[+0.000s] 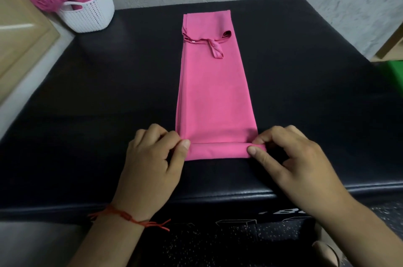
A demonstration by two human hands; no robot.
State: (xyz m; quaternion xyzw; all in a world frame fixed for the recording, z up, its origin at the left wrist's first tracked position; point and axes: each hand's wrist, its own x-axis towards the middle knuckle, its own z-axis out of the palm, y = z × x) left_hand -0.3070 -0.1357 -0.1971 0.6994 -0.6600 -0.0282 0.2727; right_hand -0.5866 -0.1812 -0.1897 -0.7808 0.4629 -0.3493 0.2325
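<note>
A pink cloth [214, 92], folded into a long narrow strip, lies lengthwise on the black padded surface [98, 103]. A thin pink strap with a loop lies across its far part. The near end of the cloth is turned over into a small roll [218, 151]. My left hand [152, 157] pinches the roll's left end between thumb and fingers. My right hand [290, 157] pinches the right end in the same way. A red thread bracelet sits on my left wrist.
A white perforated basket [91, 16] stuffed with more pink fabric stands at the back left corner. A pale wooden panel [19, 37] is at the left, a rough grey wall behind. Something green [392, 77] shows at the right edge.
</note>
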